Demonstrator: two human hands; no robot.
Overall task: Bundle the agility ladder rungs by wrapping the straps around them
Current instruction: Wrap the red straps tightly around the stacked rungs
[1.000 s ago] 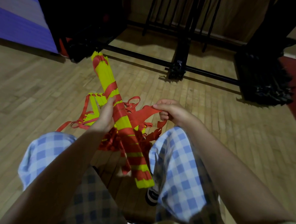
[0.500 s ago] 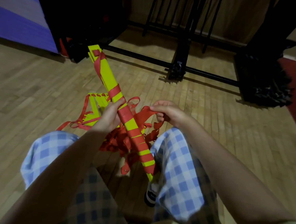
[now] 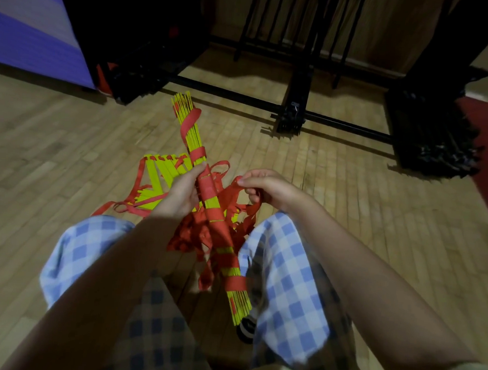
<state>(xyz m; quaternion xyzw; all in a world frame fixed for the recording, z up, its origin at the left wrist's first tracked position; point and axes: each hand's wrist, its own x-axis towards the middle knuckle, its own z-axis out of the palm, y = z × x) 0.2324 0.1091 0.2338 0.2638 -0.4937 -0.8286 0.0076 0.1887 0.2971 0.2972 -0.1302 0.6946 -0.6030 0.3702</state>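
Observation:
A stack of yellow agility ladder rungs (image 3: pixel 194 137) stands tilted between my knees, banded by red strap turns along most of its length. My left hand (image 3: pixel 180 192) grips the bundle near its middle from the left. My right hand (image 3: pixel 265 186) pinches a loose red strap (image 3: pixel 231 192) to the right of the bundle. A tangle of red strap hangs below both hands. More yellow rungs (image 3: pixel 164 177) with red straps lie spread on the wooden floor behind my left hand.
My legs in blue checked trousers frame the bundle, with a shoe (image 3: pixel 245 330) below its lower end. A black metal rack (image 3: pixel 293 108) stands ahead, a dark pile (image 3: pixel 434 138) to the right, a purple mat (image 3: pixel 27 29) at far left.
The bundle has turned in my left hand, so its rung edges now face me, and its top end has swung slightly right. My right hand keeps its hold on the strap.

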